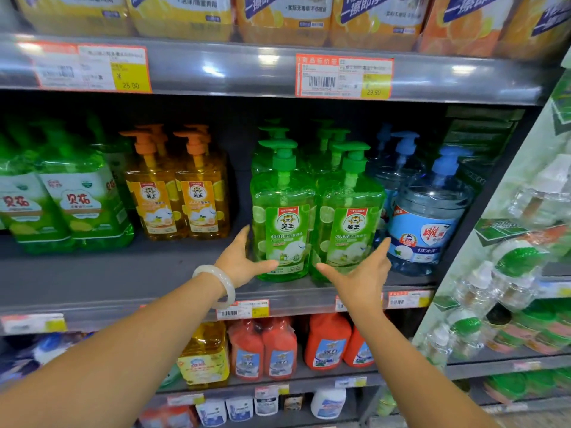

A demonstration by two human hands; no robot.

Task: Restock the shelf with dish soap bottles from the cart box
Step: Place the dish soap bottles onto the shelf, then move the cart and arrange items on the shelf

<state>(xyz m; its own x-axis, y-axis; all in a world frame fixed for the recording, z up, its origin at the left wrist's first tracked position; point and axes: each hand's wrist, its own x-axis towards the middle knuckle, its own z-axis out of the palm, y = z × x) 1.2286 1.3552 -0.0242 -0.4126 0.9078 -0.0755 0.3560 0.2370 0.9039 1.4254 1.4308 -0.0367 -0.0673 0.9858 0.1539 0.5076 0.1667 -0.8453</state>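
Observation:
Two green pump bottles of dish soap stand side by side at the front of the middle shelf (123,273), the left one (282,217) and the right one (347,223), with more green bottles behind them. My left hand (239,261) reaches to the left bottle's lower left side, fingers straight along it and thumb stretched across the front of its base. My right hand (360,273) is spread at the right bottle's lower right side, thumb under its front, forefinger pointing up along its edge. Neither hand is curled round a bottle.
Orange pump bottles (179,193) stand left of a gap on the same shelf, green refill packs (61,205) further left. Blue-capped clear bottles (429,217) stand close on the right. Red bottles (265,350) fill the shelf below. A rack of packaged goods (513,273) juts out at the right.

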